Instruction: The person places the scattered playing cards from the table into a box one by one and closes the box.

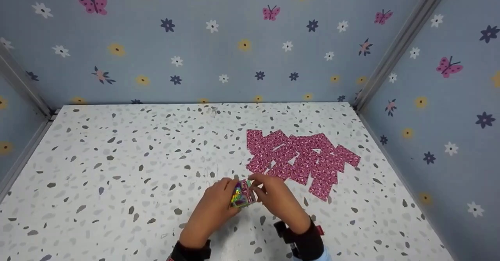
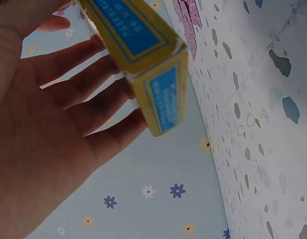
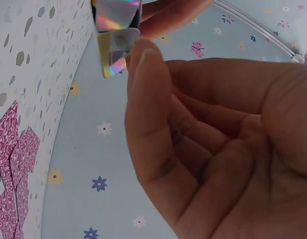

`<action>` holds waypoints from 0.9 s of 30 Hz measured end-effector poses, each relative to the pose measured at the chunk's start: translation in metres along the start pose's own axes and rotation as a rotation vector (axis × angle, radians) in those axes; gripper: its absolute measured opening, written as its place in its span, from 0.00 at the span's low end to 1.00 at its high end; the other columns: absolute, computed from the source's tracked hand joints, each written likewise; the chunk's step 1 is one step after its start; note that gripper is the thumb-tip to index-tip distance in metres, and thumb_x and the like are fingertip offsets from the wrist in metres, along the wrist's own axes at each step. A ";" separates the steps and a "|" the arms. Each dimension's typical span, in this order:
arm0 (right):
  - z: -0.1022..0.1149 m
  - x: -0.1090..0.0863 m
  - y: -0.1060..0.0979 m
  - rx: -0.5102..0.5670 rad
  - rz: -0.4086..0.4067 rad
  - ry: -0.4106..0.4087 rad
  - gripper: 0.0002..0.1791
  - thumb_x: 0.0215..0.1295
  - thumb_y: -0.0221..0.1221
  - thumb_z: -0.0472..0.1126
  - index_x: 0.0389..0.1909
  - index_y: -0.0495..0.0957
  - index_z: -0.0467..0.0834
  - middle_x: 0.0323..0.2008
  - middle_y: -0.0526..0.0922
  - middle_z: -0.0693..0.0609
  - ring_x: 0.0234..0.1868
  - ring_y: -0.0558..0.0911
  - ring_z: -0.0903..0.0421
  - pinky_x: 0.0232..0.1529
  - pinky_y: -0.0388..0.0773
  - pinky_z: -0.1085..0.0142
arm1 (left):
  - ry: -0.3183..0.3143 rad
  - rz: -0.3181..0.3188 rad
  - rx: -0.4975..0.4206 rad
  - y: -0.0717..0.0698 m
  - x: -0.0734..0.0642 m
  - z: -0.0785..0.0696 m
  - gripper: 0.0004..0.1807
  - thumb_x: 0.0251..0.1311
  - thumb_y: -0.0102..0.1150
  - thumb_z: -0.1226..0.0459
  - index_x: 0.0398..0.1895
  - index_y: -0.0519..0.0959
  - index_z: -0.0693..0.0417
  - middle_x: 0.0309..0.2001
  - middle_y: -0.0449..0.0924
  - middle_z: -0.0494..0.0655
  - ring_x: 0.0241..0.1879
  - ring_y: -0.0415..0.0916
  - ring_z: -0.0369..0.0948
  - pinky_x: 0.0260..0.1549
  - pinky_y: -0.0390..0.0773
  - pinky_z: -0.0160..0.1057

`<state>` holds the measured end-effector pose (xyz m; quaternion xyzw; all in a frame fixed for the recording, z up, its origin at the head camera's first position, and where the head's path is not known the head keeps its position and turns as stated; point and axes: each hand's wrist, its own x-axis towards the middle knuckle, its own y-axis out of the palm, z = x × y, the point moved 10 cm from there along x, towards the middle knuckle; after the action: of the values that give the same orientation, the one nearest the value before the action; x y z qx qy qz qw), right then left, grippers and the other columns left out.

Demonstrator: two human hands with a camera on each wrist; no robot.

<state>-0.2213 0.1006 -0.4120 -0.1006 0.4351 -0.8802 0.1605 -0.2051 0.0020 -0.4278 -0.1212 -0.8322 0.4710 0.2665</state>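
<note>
Box [image 1: 238,197]: small carton, held up between both hands over the near part of the table [image 1: 136,167], just left of and nearer than the pink cards. Gold with blue panels on the sides the left wrist view shows, shiny rainbow finish elsewhere. A pink pattern shows at its right end; could be card backs inside, can't confirm.

Handling, my read: light, thin card. Stiff along edges and corners, soft mid-panel, so a hard squeeze would dent it. Glossy film likely a bit slick. End flap probably the weak spot, creases or tears if yanked. Best hold: long sides, fingers opposite thumb, low pressure, other hand only on the end.

Left hand [image 1: 216,198]: fingers a little spread, bent round the box with tips on its side. Has the box. Thumb contact not clear.

Right hand [image 1: 275,194]: index and thumb nearly closed, pinching at the box's right end; other fingers folded in. Can't tell if it's on flap or card.

Pink cards [image 1: 300,157]: overlapping spread, patterned side up, flat on the table. Likely thin and slippery; take by an edge.

Further out: black wrist straps [image 1: 308,239], flower-print wall [image 1: 218,61] behind.
</note>
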 end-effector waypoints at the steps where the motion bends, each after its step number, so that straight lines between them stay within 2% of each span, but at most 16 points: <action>1: 0.000 0.000 0.000 0.016 0.013 0.001 0.12 0.64 0.55 0.34 0.48 0.77 0.39 0.37 0.84 0.47 0.26 0.76 0.63 0.29 0.73 0.72 | -0.006 0.006 -0.003 0.000 0.000 0.001 0.33 0.44 0.69 0.62 0.55 0.71 0.66 0.46 0.75 0.55 0.42 0.75 0.47 0.44 0.76 0.46; 5: 0.000 -0.003 -0.006 0.062 0.031 -0.017 0.13 0.65 0.54 0.35 0.49 0.76 0.39 0.39 0.84 0.46 0.26 0.78 0.61 0.28 0.74 0.72 | -0.024 0.022 -0.031 0.001 0.001 0.002 0.33 0.44 0.69 0.62 0.55 0.71 0.66 0.47 0.75 0.55 0.44 0.75 0.48 0.45 0.76 0.48; 9: -0.017 -0.005 -0.026 0.076 -0.040 -0.005 0.13 0.65 0.54 0.34 0.49 0.76 0.39 0.38 0.83 0.45 0.30 0.80 0.55 0.30 0.76 0.71 | -0.038 0.034 -0.044 0.001 0.001 0.004 0.35 0.45 0.70 0.60 0.57 0.70 0.66 0.48 0.75 0.55 0.46 0.74 0.48 0.48 0.75 0.48; 14: -0.079 -0.009 -0.055 0.061 -0.170 0.163 0.13 0.61 0.56 0.31 0.47 0.77 0.39 0.39 0.82 0.44 0.37 0.80 0.53 0.39 0.79 0.62 | -0.051 0.061 -0.067 0.003 0.001 0.004 0.37 0.45 0.70 0.59 0.58 0.68 0.66 0.49 0.74 0.55 0.47 0.74 0.49 0.49 0.74 0.49; 16: -0.108 -0.013 -0.063 0.057 -0.185 0.250 0.15 0.61 0.56 0.30 0.49 0.77 0.38 0.41 0.82 0.43 0.42 0.80 0.51 0.45 0.78 0.58 | -0.055 0.070 -0.073 0.003 0.001 0.004 0.36 0.46 0.70 0.59 0.58 0.69 0.66 0.49 0.73 0.55 0.47 0.74 0.49 0.49 0.74 0.49; 20: -0.160 -0.026 -0.076 0.040 -0.169 0.400 0.18 0.63 0.53 0.32 0.55 0.73 0.36 0.48 0.79 0.40 0.49 0.78 0.46 0.51 0.75 0.52 | -0.064 0.081 -0.072 0.003 0.001 0.005 0.36 0.46 0.69 0.58 0.58 0.69 0.66 0.50 0.73 0.56 0.48 0.73 0.49 0.49 0.74 0.49; 24: -0.197 -0.041 -0.092 0.013 -0.180 0.512 0.18 0.65 0.51 0.34 0.54 0.71 0.33 0.50 0.76 0.35 0.50 0.76 0.42 0.49 0.74 0.50 | -0.076 0.089 -0.075 0.004 0.001 0.007 0.35 0.47 0.69 0.59 0.58 0.69 0.65 0.51 0.73 0.56 0.48 0.73 0.49 0.50 0.73 0.49; 27: -0.219 -0.053 -0.102 0.005 -0.228 0.626 0.14 0.64 0.50 0.36 0.47 0.72 0.32 0.45 0.77 0.35 0.44 0.77 0.43 0.42 0.74 0.53 | -0.084 0.096 -0.078 0.004 0.000 0.008 0.36 0.47 0.69 0.59 0.58 0.69 0.65 0.51 0.73 0.56 0.49 0.73 0.49 0.50 0.73 0.50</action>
<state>-0.2615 0.3392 -0.4640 0.1269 0.4471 -0.8818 -0.0800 -0.2100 -0.0012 -0.4345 -0.1515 -0.8536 0.4550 0.2034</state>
